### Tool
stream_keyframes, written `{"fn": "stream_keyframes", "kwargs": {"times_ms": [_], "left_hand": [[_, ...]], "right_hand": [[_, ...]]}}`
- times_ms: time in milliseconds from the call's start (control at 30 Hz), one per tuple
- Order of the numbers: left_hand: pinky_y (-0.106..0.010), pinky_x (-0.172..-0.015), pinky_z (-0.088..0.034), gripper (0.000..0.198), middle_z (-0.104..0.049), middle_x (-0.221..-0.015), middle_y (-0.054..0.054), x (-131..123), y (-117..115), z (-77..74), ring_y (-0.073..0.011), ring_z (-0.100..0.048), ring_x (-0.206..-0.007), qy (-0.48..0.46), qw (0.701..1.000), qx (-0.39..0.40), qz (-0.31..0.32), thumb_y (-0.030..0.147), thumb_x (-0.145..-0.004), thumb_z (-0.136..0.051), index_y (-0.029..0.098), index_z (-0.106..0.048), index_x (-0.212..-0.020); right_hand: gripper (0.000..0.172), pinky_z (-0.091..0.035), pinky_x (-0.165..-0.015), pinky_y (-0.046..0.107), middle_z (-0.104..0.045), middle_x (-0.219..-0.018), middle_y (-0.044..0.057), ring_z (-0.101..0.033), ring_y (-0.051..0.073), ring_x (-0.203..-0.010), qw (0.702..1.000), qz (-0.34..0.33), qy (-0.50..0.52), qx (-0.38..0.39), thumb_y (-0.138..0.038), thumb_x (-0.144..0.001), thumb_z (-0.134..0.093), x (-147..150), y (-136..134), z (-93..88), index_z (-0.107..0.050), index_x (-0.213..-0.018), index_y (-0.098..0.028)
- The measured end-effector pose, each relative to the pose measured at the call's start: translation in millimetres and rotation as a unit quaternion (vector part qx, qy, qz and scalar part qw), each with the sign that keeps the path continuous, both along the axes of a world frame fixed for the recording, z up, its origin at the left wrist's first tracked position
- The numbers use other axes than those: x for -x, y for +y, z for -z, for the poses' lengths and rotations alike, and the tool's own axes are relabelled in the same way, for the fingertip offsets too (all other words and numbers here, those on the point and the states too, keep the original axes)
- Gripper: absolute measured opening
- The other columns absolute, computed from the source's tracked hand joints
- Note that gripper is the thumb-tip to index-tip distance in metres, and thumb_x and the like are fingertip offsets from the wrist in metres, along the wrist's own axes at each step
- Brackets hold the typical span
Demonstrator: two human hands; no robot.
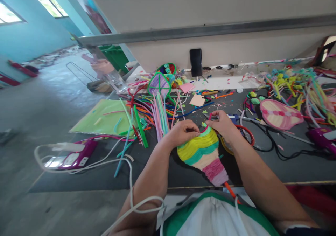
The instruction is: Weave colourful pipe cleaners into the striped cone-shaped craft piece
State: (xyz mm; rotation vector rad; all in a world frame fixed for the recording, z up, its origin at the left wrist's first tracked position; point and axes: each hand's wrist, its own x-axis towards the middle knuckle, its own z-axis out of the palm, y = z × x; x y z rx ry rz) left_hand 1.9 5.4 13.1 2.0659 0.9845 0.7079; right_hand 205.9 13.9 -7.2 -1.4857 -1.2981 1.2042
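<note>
A striped craft piece [202, 155] covered in rows of pipe cleaners lies tilted in front of me, wide at the top and narrow toward my body. Its bands are yellow, teal, cream, dark pink and lilac. At its upper left edge my left hand [183, 132] is closed, thumb and fingers pinching the rim. My right hand [222, 125] pinches a magenta pipe cleaner [210, 116] at the top edge, and the strand runs along the rim between both hands. An orange stick [231, 190] comes out of the narrow end.
Loose pipe cleaners [160, 113] lie left of centre beside a green plastic packet [102, 117]. A purple power strip [78, 155] trails white cable across my left arm. A phone [196, 62] leans at the back. To the right are a pink striped piece [280, 114], black cords and a purple glue gun [321, 139].
</note>
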Motion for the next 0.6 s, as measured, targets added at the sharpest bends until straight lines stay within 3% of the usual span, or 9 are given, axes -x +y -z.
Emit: {"fn": "stream_keyframes", "kwargs": {"times_ms": [67, 167, 233, 367, 600], "left_hand": [[-0.025, -0.070, -0.044, 0.007, -0.063, -0.078, -0.003, 0, 1, 0.8, -0.0141, -0.060, -0.075, -0.007, 1.000, 0.006, -0.001, 0.022, -0.078, -0.067, 0.016, -0.071, -0.079], [-0.025, -0.070, -0.044, 0.006, -0.064, -0.078, -0.004, -1, 1, 0.9, -0.0141, -0.060, -0.075, -0.017, 1.000, 0.014, 0.000, 0.020, -0.077, -0.067, 0.015, -0.071, -0.079], [-0.024, -0.070, -0.044, 0.006, -0.063, -0.078, -0.003, -1, 0, 0.1, -0.0139, -0.060, -0.075, -0.019, 1.000, 0.017, -0.002, 0.020, -0.077, -0.068, 0.015, -0.071, -0.078], [-0.024, -0.070, -0.044, 0.006, -0.063, -0.078, -0.004, -1, -1, -2.0, -0.0136, -0.059, -0.075, -0.017, 1.000, 0.015, -0.003, 0.019, -0.078, -0.067, 0.014, -0.071, -0.079], [-0.025, -0.070, -0.044, 0.007, -0.063, -0.078, -0.004, 1, -1, -2.9, -0.0138, -0.059, -0.075, -0.006, 1.000, -0.010, -0.002, 0.020, -0.079, -0.066, 0.014, -0.070, -0.080]], "right_hand": [[0.050, -0.034, -0.047, 0.024, -0.054, -0.056, -0.008, -0.047, 0.013, -0.047, 0.996, 0.038, -0.065, -0.048, -0.037, -0.061, -0.074, 1, 0, 2.9, -0.049, -0.103, -0.024], [0.028, -0.036, -0.052, 0.026, -0.058, -0.057, -0.004, -0.052, 0.015, -0.053, 0.987, 0.022, -0.123, -0.098, -0.036, -0.067, -0.069, 3, 0, 6.4, -0.057, -0.089, -0.023], [0.016, -0.037, -0.055, 0.026, -0.063, -0.061, -0.001, -0.055, 0.015, -0.059, 0.985, 0.005, -0.137, -0.108, -0.036, -0.071, -0.065, 4, 0, 6.5, -0.060, -0.074, -0.021], [0.020, -0.036, -0.057, 0.027, -0.065, -0.064, 0.002, -0.055, 0.016, -0.063, 0.984, -0.007, -0.158, -0.085, -0.038, -0.072, -0.062, 3, 0, 0.9, -0.064, -0.064, -0.020], [0.028, -0.031, -0.049, 0.026, -0.053, -0.052, -0.003, -0.042, 0.011, -0.049, 0.995, -0.097, 0.034, 0.002, -0.045, -0.069, -0.064, -2, -8, -8.8, -0.062, -0.061, -0.018]]}}
